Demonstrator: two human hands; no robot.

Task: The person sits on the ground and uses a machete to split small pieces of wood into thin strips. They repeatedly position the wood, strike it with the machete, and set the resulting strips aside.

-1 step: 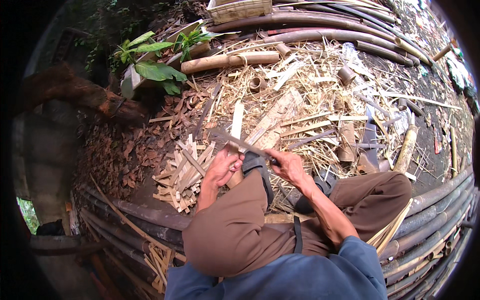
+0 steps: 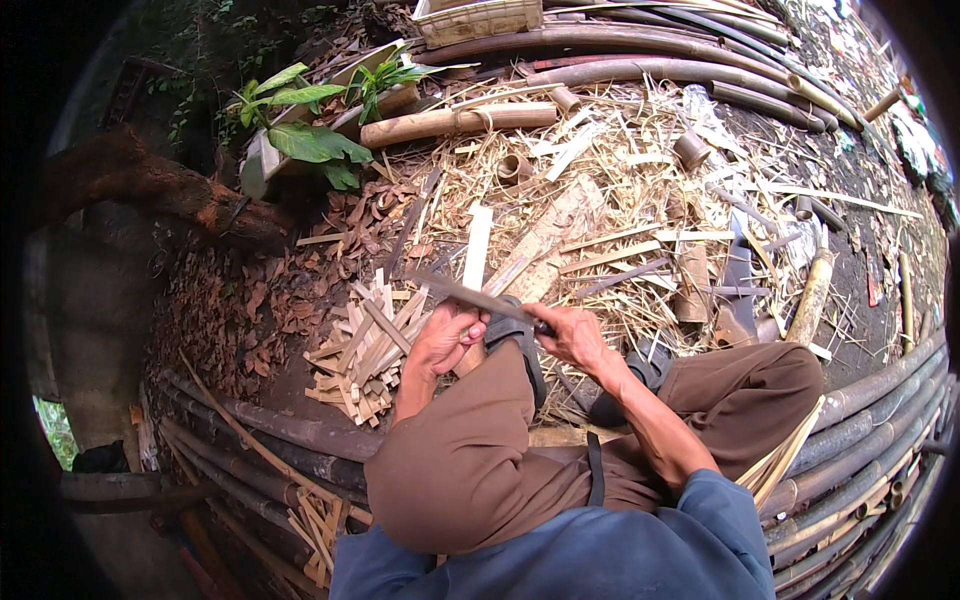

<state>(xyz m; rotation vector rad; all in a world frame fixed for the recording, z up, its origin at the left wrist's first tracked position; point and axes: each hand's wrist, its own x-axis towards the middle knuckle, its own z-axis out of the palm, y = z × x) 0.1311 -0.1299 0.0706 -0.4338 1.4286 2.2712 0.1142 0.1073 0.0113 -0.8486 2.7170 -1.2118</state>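
Note:
My left hand (image 2: 446,340) is closed around a pale bamboo strip (image 2: 478,245), which sticks out beyond the fingers, away from me. Its near end shows by my left knee. In my closed right hand (image 2: 576,338) is the handle of a long knife (image 2: 468,293). The knife's blade points left and lies across the strip, just beyond my left fingers. Whether its edge cuts into the strip cannot be made out. Beside my left hand lies a heap of short split bamboo sticks (image 2: 368,345).
A board (image 2: 560,235) lies among shavings ahead. A wide blade (image 2: 740,262) rests at the right, near a bamboo piece (image 2: 815,290). Long poles (image 2: 640,72) and a crate (image 2: 480,22) are at the back. More poles (image 2: 860,430) run beside me.
The knife blade has shifted slightly left and toward me, and its tip sits lower. My right hand has moved a little with it; my left hand stays almost in place.

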